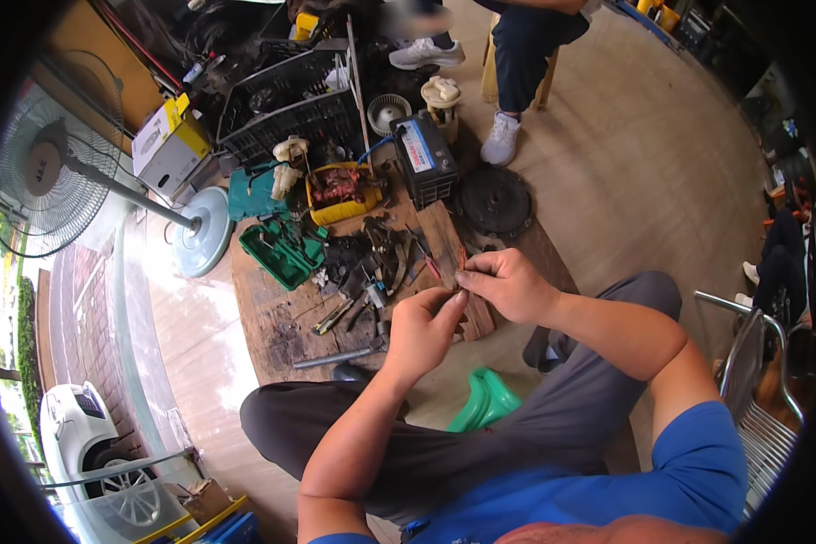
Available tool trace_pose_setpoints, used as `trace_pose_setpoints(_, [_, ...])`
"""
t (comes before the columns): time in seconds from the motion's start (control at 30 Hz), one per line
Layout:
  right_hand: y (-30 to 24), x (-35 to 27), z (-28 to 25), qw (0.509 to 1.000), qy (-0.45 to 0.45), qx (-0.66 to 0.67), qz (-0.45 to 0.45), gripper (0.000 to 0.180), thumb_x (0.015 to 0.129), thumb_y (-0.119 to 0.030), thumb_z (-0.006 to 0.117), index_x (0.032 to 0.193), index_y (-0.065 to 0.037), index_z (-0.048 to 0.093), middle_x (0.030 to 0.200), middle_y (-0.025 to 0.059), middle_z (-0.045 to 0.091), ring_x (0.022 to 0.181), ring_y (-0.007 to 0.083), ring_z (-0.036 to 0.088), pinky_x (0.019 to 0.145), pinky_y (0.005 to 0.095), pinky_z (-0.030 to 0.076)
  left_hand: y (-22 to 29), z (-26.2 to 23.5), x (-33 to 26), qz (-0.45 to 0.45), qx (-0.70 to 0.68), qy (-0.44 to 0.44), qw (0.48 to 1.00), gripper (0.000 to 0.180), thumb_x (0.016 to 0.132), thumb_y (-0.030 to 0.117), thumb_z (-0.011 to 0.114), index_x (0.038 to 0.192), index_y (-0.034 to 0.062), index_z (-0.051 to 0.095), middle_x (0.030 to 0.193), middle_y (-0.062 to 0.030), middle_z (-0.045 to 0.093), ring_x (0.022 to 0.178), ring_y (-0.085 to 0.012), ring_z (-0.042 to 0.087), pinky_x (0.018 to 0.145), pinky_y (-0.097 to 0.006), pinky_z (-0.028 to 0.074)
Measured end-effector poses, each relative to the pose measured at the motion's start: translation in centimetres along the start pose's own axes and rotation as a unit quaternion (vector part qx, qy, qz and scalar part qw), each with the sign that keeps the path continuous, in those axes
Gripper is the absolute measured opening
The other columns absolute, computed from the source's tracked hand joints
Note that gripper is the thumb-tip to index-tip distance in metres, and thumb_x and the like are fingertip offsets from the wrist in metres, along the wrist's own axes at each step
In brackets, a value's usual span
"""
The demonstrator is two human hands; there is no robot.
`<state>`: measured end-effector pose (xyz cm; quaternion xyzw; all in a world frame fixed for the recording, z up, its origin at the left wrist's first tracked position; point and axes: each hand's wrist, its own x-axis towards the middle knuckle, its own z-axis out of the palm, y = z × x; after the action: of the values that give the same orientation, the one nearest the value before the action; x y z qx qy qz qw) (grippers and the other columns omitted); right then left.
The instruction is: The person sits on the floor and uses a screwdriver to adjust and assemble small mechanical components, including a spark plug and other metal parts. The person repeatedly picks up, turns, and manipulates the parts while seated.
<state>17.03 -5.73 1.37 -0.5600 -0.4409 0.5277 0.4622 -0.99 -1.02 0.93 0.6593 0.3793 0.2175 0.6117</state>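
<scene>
Both my hands meet above the front right part of the wooden board. My left hand (426, 331) is closed, thumb and forefinger pinched on a thin wire. Against those fingertips my right hand (515, 286) pinches the same piece. Orange, copper-coloured strands of the wire (462, 257) stick up past the right fingertips; the rest is hidden by the fingers. Just behind lie pliers with red handles (431, 265) and a strip of wood (442, 238). Left of my left hand a hammer (340, 354) lies along the board's front edge, near a utility knife (334, 315).
On the wooden board (272, 340) stand a car battery (422, 163), a yellow container (344, 210), an opened green tool case (283, 249) and a round black disc (496, 201). A fan (193, 224) stands left, a metal chair (757, 408) right. Another person's shoe (501, 139) is beyond.
</scene>
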Motion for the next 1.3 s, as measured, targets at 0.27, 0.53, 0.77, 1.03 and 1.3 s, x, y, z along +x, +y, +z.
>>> trace_pose_setpoints(0.27, [0.0,-0.9,-0.6,0.932,-0.231,0.258,0.102,0.022,0.097,-0.024,0.064,0.100,-0.004,0.071,0.073,-0.0050,0.055,0.057,0.0023,0.042,0.052,0.0192,0.032,-0.6,-1.8,1.0,-0.015,-0.351,-0.153,0.924,0.041,0.102,0.023,0.054,0.134,-0.0017,0.054,0.120,-0.0123,0.064,0.106,-0.0201,0.062,0.090,-0.034,0.050])
trace_pose_setpoints(0.53, [-0.1,-1.5,0.2,0.938,-0.246,0.223,0.097,0.019,0.097,-0.025,0.065,0.093,-0.008,0.071,0.067,-0.0073,0.051,0.056,0.0021,0.041,0.050,0.0203,0.030,-1.3,-0.9,0.5,0.005,-0.491,-0.186,0.851,0.019,0.091,0.014,0.069,0.106,0.0020,0.070,0.129,-0.0178,0.061,0.115,-0.0310,0.059,0.099,-0.046,0.047])
trace_pose_setpoints(0.77, [-0.4,-1.1,0.4,0.991,-0.121,-0.030,-0.038,0.023,0.095,-0.024,0.064,0.086,-0.004,0.070,0.072,0.0033,0.064,0.065,0.0114,0.059,0.059,0.0281,0.046,0.1,-0.3,0.1,0.054,-0.226,0.050,0.971,0.011,0.091,0.006,0.068,0.095,-0.0050,0.068,0.108,-0.0118,0.065,0.090,-0.0143,0.062,0.079,-0.029,0.050])
trace_pose_setpoints(1.03, [0.8,-1.2,1.2,0.946,-0.024,-0.243,-0.213,0.018,0.088,-0.020,0.067,0.094,-0.003,0.072,0.080,0.0185,0.067,0.077,0.0336,0.067,0.070,0.0410,0.052,-0.7,0.8,0.2,0.108,-0.073,0.187,0.974,0.011,0.093,0.006,0.067,0.088,-0.0034,0.062,0.085,-0.0041,0.063,0.058,-0.0063,0.056,0.049,-0.021,0.045])
trace_pose_setpoints(1.3, [-3.1,-1.1,-0.1,0.979,-0.165,-0.004,0.120,0.016,0.094,-0.014,0.066,0.102,-0.001,0.073,0.082,0.0012,0.070,0.073,0.0078,0.062,0.067,0.0255,0.052,-0.9,-1.0,0.5,-0.023,-0.368,-0.063,0.927,0.029,0.099,0.024,0.059,0.111,-0.0019,0.064,0.114,-0.0150,0.066,0.097,-0.0250,0.066,0.078,-0.036,0.055])
